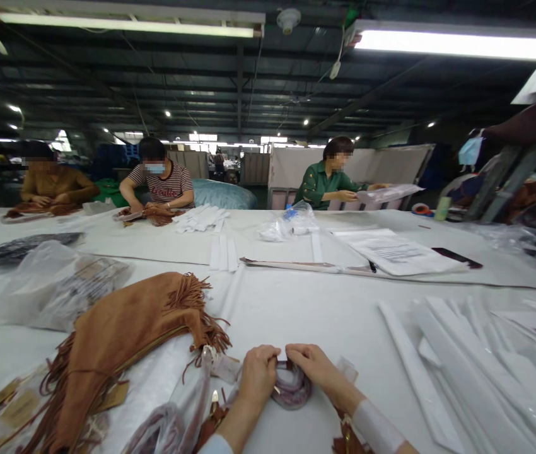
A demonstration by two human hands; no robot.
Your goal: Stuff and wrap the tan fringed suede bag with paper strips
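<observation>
Forearms (237,421) end in left hand (259,373) and right hand (314,367), pinching a coiled, plastic-wrapped strap (297,398) between them. Best keep it snugly wound.

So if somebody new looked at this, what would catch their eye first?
Probably the brown fringed suede-like piece, sprawled across the left side of the near table. Next, at the bottom centre, the left hand and right hand pinch a reddish coil. Across the table, right of centre, a person in green holds clear plastic.
</observation>
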